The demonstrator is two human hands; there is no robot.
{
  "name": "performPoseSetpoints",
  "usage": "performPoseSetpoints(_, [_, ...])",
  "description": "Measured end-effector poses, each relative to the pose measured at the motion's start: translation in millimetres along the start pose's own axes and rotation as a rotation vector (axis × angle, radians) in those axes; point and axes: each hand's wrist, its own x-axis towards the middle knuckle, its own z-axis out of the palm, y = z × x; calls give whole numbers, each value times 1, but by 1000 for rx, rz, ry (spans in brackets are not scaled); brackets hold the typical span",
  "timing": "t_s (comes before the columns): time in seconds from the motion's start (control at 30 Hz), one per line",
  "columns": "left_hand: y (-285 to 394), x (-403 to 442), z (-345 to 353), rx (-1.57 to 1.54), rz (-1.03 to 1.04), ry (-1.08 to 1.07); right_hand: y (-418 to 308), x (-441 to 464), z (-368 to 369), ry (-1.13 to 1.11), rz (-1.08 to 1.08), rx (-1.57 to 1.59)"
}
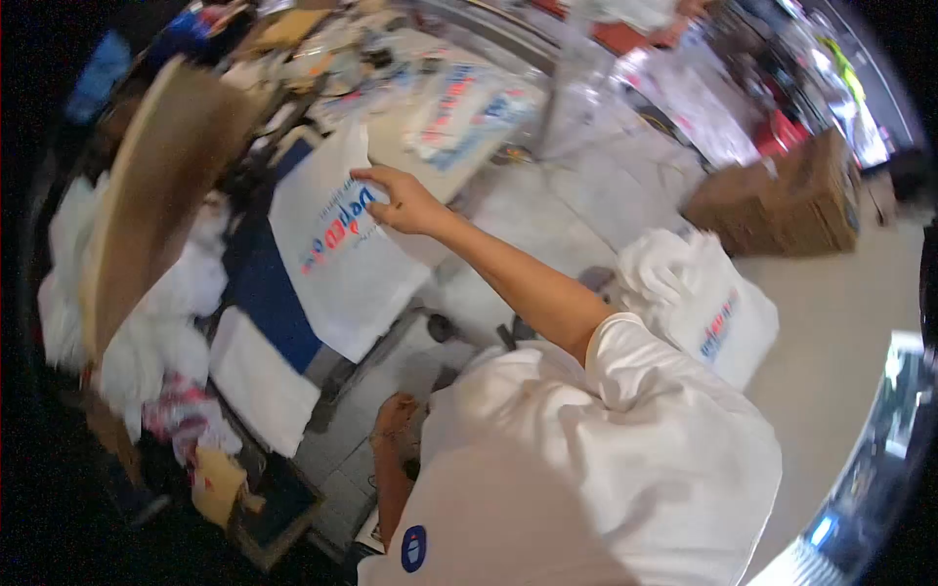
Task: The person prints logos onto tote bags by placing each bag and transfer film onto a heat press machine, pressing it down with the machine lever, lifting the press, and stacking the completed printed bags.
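My right hand (403, 200) reaches out over a white bag (337, 259) with blue and red lettering. Its thumb and fingers curl at the bag's upper right edge and appear to grip it. Below the bag lies a dark blue flat board (259, 293), partly covered by it. My left hand (396, 415) is low, close to my body, fingers curled in with nothing visible in them. A folded white piece (264, 381) rests beside the blue board.
More printed white pieces (464, 112) lie on the table behind. A stuffed white bag (699, 308) and a cardboard box (782, 195) stand on the floor at right. A curved tan panel (161, 195) rises at left beside heaped white material (166, 332).
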Motion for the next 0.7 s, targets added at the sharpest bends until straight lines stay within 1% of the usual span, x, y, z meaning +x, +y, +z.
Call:
performPoseSetpoints(0.03, [2,-7,9,23,9,-58,-26,-31,-41,138,-7,-32])
performPoseSetpoints(0.07, [8,-19,14,103,-3,-6,-43,-63,-78,272,-24,-65])
performPoseSetpoints(0.1, [14,-22,17,184,-8,50,-47,-96,-113,398,24,-188])
performPoseSetpoints(0.13, [12,-20,21,224,-21,55,-56,-133,-147,522,73,-315])
performPoseSetpoints(0.2, [-2,-9,27,241,-89,14,-104,-202,-210,762,283,-390])
performPoseSetpoints(0.3, [-16,10,24,261,-184,-44,-97,-318,-271,1193,299,-570])
performPoseSetpoints(0.37, [-17,21,11,255,-248,-75,-105,-382,-288,1348,318,-563])
performPoseSetpoints(0.47, [-11,48,-15,200,-371,-84,-88,-469,-292,1623,438,-703])
performPoseSetpoints(0.5, [-3,54,-25,185,-391,-84,-77,-490,-287,1636,443,-707])
performPoseSetpoints(0.53, [10,57,-32,195,-388,-87,-62,-511,-281,1808,359,-502])
performPoseSetpoints(0.57, [30,58,-42,142,-230,-109,-46,-531,-276,1962,266,-285])
performPoseSetpoints(0.6, [54,56,-49,85,-72,-129,-26,-554,-270,1965,266,-286])
performPoseSetpoints(0.63, [75,53,-50,85,-73,-129,-5,-576,-263,2001,334,-325])
performPoseSetpoints(0.67, [96,51,-50,85,-32,-99,13,-594,-257,2034,403,-364])
performPoseSetpoints(0.7, [118,47,-51,81,9,-65,28,-607,-251,2028,402,-359])
